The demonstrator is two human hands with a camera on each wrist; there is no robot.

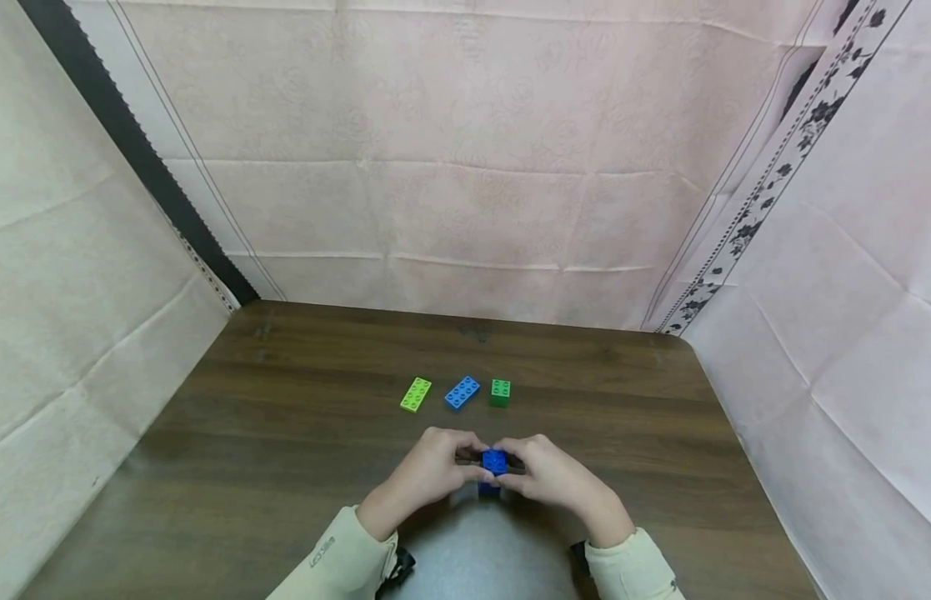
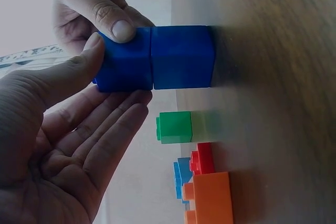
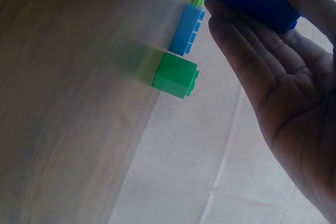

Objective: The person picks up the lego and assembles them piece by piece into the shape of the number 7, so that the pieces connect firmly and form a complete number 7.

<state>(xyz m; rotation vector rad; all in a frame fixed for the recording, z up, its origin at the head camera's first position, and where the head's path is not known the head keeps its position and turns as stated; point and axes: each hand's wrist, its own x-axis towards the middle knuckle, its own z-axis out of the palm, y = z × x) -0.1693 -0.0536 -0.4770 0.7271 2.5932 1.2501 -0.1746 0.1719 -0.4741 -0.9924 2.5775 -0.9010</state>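
- Where the two hands meet near the front edge of the table, a stack of two dark blue blocks is held between them, the lower block resting on the wood.
- The upper block is pinched by the left hand: its thumb is laid on one side, while its other fingers are stretched almost straight under the block.
- The same block is gripped from the other side by the right hand, whose thumb tip is pressed on its face; in the right wrist view the fingers are seen extended along the blue stack.
- A green block, a light blue brick and a lime brick are lined up farther back, apart from the hands.
- In the left wrist view a red block and an orange block are seen beyond the green one.
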